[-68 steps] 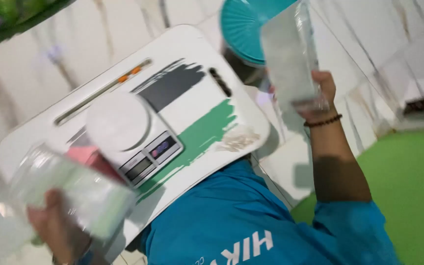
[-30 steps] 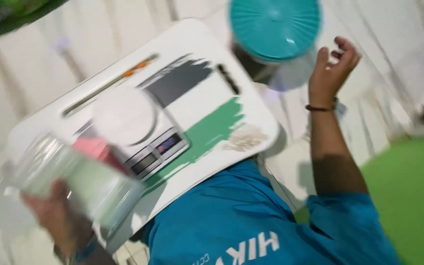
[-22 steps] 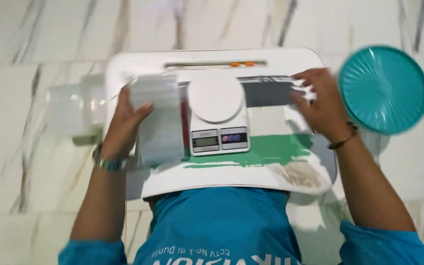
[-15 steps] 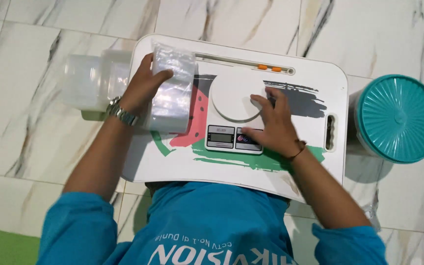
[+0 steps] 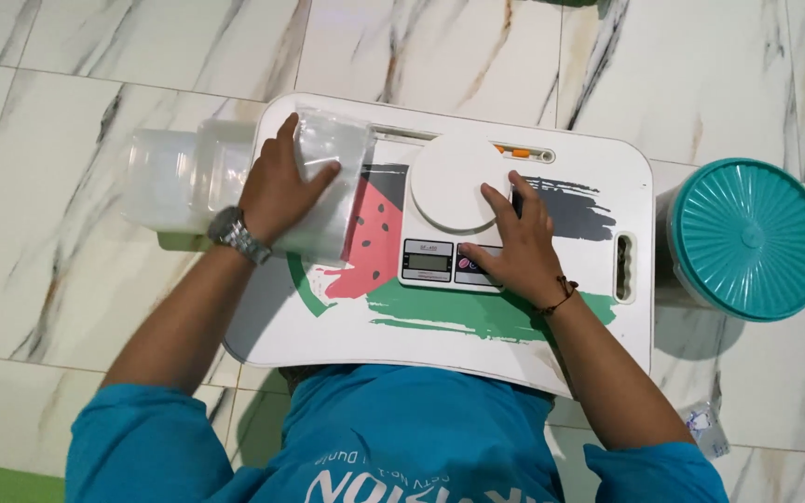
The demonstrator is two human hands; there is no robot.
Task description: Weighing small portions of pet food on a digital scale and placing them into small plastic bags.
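The left hand (image 5: 277, 191) lies closed over the top of a clear, crinkled plastic bag (image 5: 328, 186), thumb on one side and fingers curled over the far edge, so that it grips the bag against the left part of a white lap tray with rounded corners (image 5: 598, 317). A metal wristwatch (image 5: 235, 236) sits on that wrist. Just beside the bag, off the tray's left edge, rests a stack of translucent plastic containers (image 5: 174, 180) on the marble-patterned tile floor (image 5: 701, 74).

The right hand (image 5: 512, 247) lies flat and open, holding nothing: its fingers spread over the right rim of the round white platform of a small digital kitchen scale (image 5: 449, 200), with the thumb near the scale's buttons (a thin dark cord bracelet circles the wrist). The scale stands near the tray's middle, on a printed watermelon slice and black and green brush strokes. A slot along the tray's far edge holds something orange, too small to identify.

To the right of the tray, apart from it, stands a round tub with a ribbed teal lid (image 5: 752, 237). The person's teal shirt (image 5: 402, 438) fills the lower edge.
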